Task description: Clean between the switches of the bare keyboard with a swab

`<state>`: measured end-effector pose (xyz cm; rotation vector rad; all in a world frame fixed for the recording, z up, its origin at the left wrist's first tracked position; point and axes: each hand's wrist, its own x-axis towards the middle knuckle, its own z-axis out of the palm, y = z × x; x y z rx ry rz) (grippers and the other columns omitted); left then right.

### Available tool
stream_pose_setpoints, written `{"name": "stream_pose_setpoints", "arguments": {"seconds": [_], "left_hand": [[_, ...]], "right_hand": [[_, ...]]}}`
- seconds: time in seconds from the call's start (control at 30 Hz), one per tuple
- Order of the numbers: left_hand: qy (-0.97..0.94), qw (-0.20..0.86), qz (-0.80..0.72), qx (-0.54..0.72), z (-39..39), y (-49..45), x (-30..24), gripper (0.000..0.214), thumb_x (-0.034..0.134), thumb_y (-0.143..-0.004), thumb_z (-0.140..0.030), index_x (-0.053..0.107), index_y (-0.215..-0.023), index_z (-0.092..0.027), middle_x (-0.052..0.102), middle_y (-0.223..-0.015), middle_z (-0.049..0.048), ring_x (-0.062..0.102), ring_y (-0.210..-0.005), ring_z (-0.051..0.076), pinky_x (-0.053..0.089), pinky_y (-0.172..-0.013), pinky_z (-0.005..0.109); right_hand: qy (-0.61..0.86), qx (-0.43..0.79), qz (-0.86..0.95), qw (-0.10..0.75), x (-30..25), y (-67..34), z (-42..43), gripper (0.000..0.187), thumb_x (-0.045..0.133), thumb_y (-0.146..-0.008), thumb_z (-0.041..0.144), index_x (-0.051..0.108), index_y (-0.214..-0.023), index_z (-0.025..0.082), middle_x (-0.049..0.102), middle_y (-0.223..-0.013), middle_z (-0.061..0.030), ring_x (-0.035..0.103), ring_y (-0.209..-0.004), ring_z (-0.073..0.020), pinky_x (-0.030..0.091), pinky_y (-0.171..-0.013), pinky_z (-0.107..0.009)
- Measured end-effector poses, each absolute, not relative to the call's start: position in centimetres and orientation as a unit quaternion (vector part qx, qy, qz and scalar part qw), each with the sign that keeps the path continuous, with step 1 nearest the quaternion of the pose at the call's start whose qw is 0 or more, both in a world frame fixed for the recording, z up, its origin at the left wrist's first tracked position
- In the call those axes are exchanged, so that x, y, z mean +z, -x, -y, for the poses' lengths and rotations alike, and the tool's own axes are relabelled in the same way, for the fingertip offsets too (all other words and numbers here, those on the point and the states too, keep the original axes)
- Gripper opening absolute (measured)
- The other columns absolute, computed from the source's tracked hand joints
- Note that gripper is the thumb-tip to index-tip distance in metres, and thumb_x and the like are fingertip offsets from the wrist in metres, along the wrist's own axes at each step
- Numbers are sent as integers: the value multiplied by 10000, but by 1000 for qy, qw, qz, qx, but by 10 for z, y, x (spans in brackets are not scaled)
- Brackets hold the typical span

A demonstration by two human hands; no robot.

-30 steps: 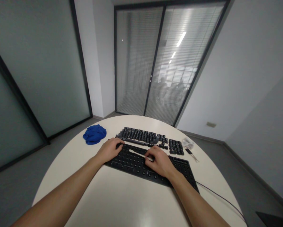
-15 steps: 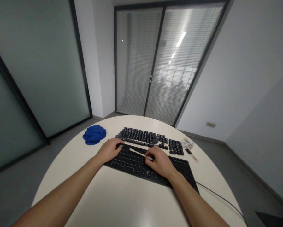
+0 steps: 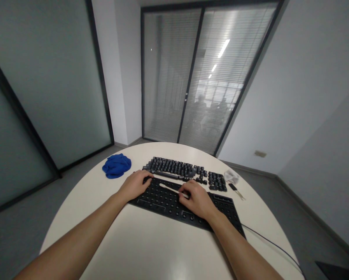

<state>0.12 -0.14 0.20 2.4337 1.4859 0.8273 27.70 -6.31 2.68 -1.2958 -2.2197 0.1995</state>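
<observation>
A black keyboard base (image 3: 162, 202) with its keycaps removed lies on the round white table (image 3: 151, 249). My left hand (image 3: 135, 184) rests on its far left corner and holds it down. My right hand (image 3: 196, 199) is closed on a thin white stick-like tool (image 3: 168, 188) whose tip points left across the base. Behind the base, the removed black keycaps (image 3: 177, 169) lie laid out in keyboard order.
A crumpled blue cloth (image 3: 116, 165) sits at the far left of the table. A small clear bag (image 3: 231, 176) and a key puller (image 3: 237, 190) lie at the far right. The keyboard's cable (image 3: 267, 241) runs off right. Glass walls and blinds stand beyond.
</observation>
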Motion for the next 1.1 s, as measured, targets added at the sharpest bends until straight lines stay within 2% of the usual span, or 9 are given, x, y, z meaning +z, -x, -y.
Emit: {"name": "stream_pose_setpoints", "arguments": {"seconds": [0.3, 0.63, 1.1], "left_hand": [[-817, 86, -497, 280, 3, -1, 3, 268, 486, -908, -322, 701, -1051, -255, 715, -1099, 33, 630, -1037, 246, 488, -915, 370], [-818, 86, -495, 279, 1, -1, 1, 263, 483, -908, -318, 694, -1048, -247, 713, -1104, 34, 628, -1044, 248, 484, -926, 380], [-816, 91, -496, 283, 3, -1, 3, 270, 481, -904, -327, 700, -1045, -256, 713, -1108, 34, 624, -1047, 248, 485, -926, 376]], "right_hand": [[491, 74, 822, 277, 26, -277, 63, 69, 625, -814, 166, 683, -822, 203, 603, -775, -21, 567, -790, -179, 444, -741, -284], [477, 69, 828, 286, 23, -278, 60, 90, 611, -841, 163, 691, -850, 204, 668, -809, -27, 579, -855, -195, 444, -765, -293], [503, 56, 815, 283, 21, -279, 59, 71, 606, -822, 165, 667, -822, 199, 627, -811, -36, 575, -803, -188, 447, -738, -291]]}}
